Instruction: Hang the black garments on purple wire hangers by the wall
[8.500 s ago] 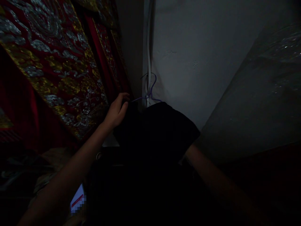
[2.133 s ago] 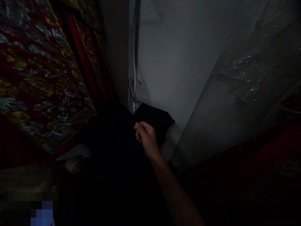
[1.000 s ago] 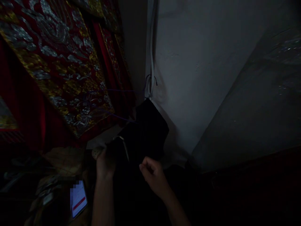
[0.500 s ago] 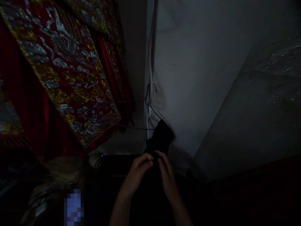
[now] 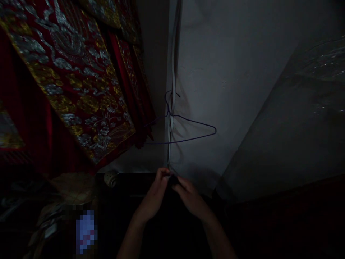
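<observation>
A black cloth (image 5: 173, 181), perhaps a garment, is bunched between my two hands near the lower middle of the view. Its lower part merges with the dark below, so I cannot make out its full shape. My left hand (image 5: 157, 192) is closed on the cloth's left side, fingertips pinching its upper edge. From the right, my right hand (image 5: 187, 194) grips the same cloth with thumb and fingers. Above both hands, a thin purple-blue clothes hanger (image 5: 194, 122) hangs at a white cable on the wall, with no cloth on its visible right end.
Red drapery with gold and silver embroidery (image 5: 81, 100) hangs at the left. The white cable (image 5: 174, 72) runs down the wall corner. A large translucent sheet (image 5: 285, 126) leans at the right. A small pale round object (image 5: 110, 178) sits at the left. The foreground is very dark.
The black cloth has come off the hanger's right end and down into my hands. The hanger has swung so its right end points right, bare. Both hands have closed on the cloth.
</observation>
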`<action>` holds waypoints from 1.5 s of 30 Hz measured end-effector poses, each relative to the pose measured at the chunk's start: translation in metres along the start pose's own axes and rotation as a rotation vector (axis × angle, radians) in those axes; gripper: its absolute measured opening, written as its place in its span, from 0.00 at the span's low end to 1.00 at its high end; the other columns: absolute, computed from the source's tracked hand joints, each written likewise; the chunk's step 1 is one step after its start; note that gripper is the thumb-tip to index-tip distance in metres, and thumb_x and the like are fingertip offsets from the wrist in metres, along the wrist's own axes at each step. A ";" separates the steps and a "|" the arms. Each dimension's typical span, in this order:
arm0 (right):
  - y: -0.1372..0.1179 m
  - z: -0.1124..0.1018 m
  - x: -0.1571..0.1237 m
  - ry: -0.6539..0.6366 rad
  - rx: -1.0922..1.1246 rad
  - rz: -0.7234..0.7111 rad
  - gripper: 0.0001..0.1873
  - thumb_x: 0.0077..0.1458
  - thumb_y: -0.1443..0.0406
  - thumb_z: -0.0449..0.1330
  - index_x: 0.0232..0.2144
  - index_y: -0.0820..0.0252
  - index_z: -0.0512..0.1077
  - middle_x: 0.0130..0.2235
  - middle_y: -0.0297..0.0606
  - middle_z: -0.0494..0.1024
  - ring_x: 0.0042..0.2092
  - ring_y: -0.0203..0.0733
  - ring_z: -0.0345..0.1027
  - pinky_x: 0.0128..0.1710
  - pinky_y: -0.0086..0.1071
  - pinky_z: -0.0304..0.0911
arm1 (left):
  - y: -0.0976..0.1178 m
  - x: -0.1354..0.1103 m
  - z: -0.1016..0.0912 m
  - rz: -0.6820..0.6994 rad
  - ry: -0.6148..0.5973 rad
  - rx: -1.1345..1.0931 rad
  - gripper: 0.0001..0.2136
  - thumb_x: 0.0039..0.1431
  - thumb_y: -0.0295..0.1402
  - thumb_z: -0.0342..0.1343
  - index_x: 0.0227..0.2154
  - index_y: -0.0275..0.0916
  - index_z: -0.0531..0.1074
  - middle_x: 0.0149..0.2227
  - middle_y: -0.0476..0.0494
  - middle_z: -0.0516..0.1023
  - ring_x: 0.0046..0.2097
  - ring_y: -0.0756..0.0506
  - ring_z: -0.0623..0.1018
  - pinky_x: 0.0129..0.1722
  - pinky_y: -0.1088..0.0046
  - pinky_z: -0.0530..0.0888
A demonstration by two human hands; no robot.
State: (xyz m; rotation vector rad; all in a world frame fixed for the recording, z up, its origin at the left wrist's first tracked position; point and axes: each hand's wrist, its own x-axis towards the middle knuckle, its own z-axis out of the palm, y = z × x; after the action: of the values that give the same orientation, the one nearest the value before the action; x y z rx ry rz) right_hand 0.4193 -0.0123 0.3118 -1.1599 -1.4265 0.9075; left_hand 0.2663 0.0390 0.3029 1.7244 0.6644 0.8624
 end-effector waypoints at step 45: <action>-0.021 -0.168 0.096 0.679 -0.662 -0.328 0.28 0.58 0.60 0.59 0.59 0.65 0.69 0.37 0.45 0.80 0.34 0.45 0.72 0.37 0.39 0.67 | 0.073 0.106 -0.153 0.357 0.155 0.632 0.14 0.62 0.36 0.53 0.47 0.42 0.78 0.45 0.42 0.82 0.45 0.40 0.80 0.51 0.64 0.72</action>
State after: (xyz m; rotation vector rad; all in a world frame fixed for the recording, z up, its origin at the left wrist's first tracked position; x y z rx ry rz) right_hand 0.5812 0.0669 0.3850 -1.4603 -1.2961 -0.2261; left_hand 0.2059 0.1847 0.4267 2.4116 0.8024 1.1179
